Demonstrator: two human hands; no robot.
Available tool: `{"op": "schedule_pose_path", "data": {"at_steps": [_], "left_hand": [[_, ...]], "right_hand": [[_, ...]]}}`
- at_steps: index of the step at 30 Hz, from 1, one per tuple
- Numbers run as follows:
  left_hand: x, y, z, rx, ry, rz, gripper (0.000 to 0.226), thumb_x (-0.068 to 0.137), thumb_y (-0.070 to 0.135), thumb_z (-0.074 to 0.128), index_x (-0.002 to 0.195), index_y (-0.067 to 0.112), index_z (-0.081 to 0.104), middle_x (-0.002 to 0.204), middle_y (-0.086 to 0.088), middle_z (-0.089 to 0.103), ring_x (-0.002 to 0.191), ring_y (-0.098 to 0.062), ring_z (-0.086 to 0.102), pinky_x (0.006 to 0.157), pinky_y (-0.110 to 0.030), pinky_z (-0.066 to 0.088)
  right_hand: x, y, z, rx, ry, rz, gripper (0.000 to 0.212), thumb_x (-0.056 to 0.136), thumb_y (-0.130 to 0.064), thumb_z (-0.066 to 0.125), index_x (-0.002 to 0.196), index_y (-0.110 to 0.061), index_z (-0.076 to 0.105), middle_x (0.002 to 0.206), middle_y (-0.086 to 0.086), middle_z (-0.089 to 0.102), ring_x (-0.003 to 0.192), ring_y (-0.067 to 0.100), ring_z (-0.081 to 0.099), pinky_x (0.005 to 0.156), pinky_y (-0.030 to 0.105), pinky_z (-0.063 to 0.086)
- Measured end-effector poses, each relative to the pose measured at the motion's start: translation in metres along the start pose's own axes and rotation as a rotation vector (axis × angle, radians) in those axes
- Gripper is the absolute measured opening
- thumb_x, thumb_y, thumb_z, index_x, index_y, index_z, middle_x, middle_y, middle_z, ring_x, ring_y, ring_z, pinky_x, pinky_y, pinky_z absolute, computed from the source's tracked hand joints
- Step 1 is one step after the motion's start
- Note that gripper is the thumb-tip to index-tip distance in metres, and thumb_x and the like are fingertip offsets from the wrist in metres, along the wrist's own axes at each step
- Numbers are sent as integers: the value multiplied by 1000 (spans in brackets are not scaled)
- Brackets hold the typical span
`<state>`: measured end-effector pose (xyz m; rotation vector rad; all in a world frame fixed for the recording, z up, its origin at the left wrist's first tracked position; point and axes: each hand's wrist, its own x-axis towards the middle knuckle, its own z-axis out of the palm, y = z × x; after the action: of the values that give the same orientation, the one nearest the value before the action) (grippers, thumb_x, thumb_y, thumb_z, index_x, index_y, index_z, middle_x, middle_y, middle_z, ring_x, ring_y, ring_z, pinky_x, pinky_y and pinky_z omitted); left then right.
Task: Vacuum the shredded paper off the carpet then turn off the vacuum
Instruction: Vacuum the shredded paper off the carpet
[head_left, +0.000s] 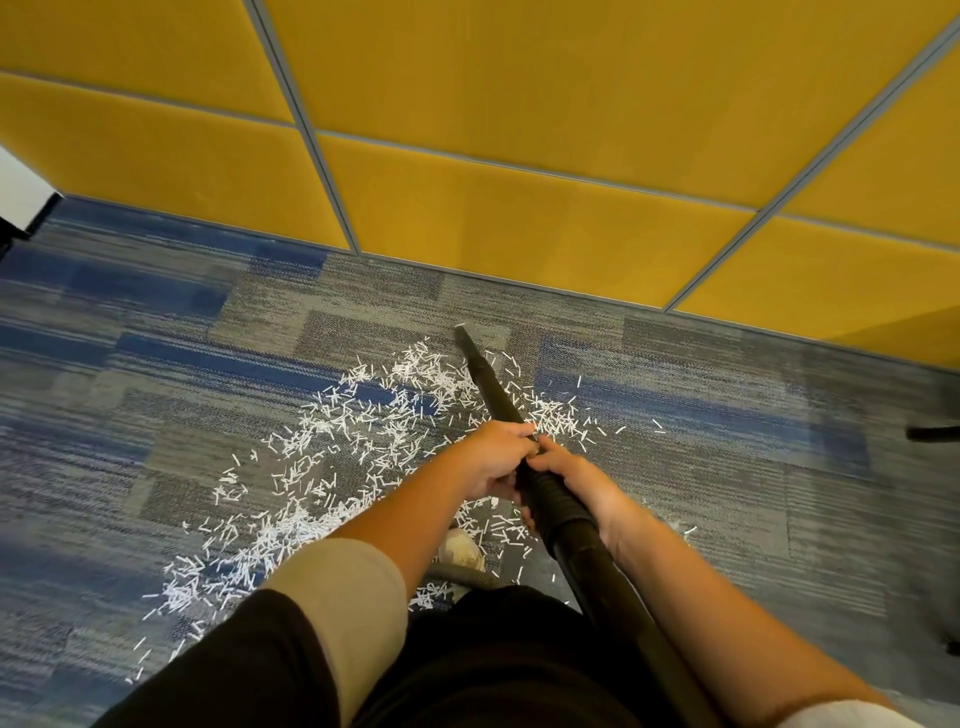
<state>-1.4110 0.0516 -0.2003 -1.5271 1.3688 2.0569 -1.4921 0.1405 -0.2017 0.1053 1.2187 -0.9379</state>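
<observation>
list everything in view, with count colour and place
shredded paper: many strips, white, scattered on the carpet around the tube
vacuum tube: one, black, slanting from bottom right to near the wall
carpet: one, blue and grey, underfoot
wall panels: several, yellow, grey seams, top
hose: one, grey, on the carpet beside the shoe
dark object: one, black, right edge, cut off
shoe: one, pale, below the hands
left hand: one, gripping the tube
right hand: one, gripping the tube behind the left hand

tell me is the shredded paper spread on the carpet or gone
Spread: white shredded paper lies scattered over the carpet on both sides of the black vacuum tube.
</observation>
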Motion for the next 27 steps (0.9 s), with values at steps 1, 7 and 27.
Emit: {"op": "schedule_pose_path", "data": {"at_steps": [1, 7, 27], "left_hand": [[-2, -1, -3, 1, 2, -2, 46, 98, 11, 45, 142, 25, 42, 82, -3, 52, 53, -9, 42, 52, -26, 53], [-4, -5, -14, -23, 33, 4, 45, 98, 11, 45, 141, 23, 44, 80, -2, 50, 51, -9, 41, 48, -25, 52], [-6, -3, -16, -103, 99, -6, 41, 96, 11, 44, 134, 24, 49, 89, -4, 56, 61, -13, 51, 58, -29, 53]], "right_hand": [[1, 0, 2, -8, -7, 3, 35, 94, -7, 40, 125, -23, 42, 75, 17, 52, 43, 23, 51, 39, 27, 49], [3, -3, 12, -47, -33, 20, 32, 94, -6, 40, 121, -22, 44, 78, 18, 52, 43, 23, 52, 39, 26, 49], [13, -6, 18, -127, -43, -3, 27, 92, -6, 40, 113, -21, 47, 73, 15, 53, 42, 22, 50, 38, 25, 48]]}}
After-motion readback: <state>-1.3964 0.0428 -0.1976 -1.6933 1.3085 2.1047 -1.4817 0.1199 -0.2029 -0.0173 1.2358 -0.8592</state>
